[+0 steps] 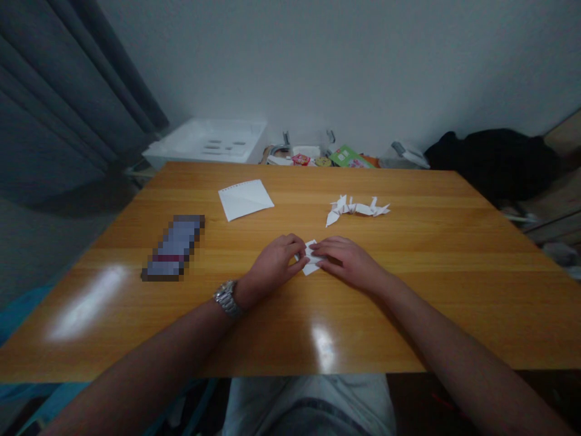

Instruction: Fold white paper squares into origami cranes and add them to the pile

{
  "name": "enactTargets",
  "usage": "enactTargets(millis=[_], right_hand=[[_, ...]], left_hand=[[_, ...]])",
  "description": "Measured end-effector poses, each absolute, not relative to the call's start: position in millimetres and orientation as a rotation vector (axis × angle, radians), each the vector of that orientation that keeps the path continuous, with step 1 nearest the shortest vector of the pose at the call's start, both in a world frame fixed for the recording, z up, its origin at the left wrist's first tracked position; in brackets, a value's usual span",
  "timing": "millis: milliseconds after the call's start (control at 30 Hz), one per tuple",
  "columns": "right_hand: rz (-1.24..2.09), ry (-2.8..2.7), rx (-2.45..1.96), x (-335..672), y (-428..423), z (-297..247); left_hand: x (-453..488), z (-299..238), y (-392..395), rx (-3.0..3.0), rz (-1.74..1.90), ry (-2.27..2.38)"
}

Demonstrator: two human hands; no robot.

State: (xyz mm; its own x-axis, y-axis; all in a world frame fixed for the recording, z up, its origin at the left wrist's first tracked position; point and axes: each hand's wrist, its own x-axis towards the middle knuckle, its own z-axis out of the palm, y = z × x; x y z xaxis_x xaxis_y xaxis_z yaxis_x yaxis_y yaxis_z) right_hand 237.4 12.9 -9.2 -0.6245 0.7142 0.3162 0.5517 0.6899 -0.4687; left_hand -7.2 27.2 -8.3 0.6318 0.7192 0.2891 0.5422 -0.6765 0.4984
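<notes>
A folded white paper piece [311,257] is gripped by the left hand [275,263] and right hand [347,261]; white origami cranes [356,209] and an unfolded white sheet [246,200] lie beyond.

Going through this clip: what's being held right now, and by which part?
A small folded white paper is held between both hands, at its edges: the left hand grips its left side with the fingertips, the right hand its right side.
</notes>
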Motion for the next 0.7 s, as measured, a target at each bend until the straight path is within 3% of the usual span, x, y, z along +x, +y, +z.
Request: enactTargets(millis=[367, 700], right_hand=[[0.458, -2.367, -1.058, 233.9, 9.3, -7.8], [0.224, -2.401, -1.115, 243.1, 14.8, -13.4]], left_hand=[[-3.7, -7.3, 25.9, 2.508, 0.650, 1.066], [-9.3, 0.6, 18.1, 2.760, 0.519, 0.921]])
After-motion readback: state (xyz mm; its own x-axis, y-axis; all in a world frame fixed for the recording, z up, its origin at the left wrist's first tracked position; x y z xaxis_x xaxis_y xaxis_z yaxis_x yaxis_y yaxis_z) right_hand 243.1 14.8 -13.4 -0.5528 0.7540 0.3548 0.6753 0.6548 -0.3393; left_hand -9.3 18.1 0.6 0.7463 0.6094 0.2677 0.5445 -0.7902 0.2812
